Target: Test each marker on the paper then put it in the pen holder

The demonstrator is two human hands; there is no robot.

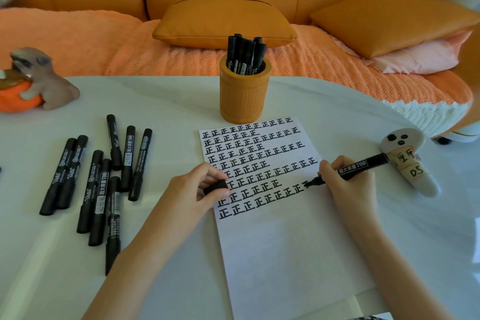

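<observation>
Marker in use: one black marker point(363, 166), uncapped and slanted, its tip touching the paper point(272, 254) at the right end of an unfinished row, where a new character is being started as the test
Right hand: the right hand point(345, 176) has its fingers curled round the barrel low down near the tip, a writing grip that steadies the stroke
Left hand: the left hand point(192, 189) pinches the cap point(215, 187) between thumb and fingertips and rests at the sheet's left edge; from where I stand that keeps the cap ready and holds the paper in place
Sheet: one sheet, its upper half packed with rows of the same character, its lower half bare; the rows are too crowded for me to count
Pen holder: one orange pen holder point(244, 96) stands upright just beyond the top of the sheet, near enough for an easy drop
Stored markers: the stored markers point(246, 52) stand caps up in the holder; about six, though they overlap and I cannot be sure
Loose markers: eight capped loose markers point(101, 189) lie on the table point(168, 101) left of the sheet, well apart from the holder; likely the pile waiting for a test
Ornaments: one animal figurine point(39, 80) at the far left, one white labelled ornament point(407, 161) just beside the marker's rear end
</observation>
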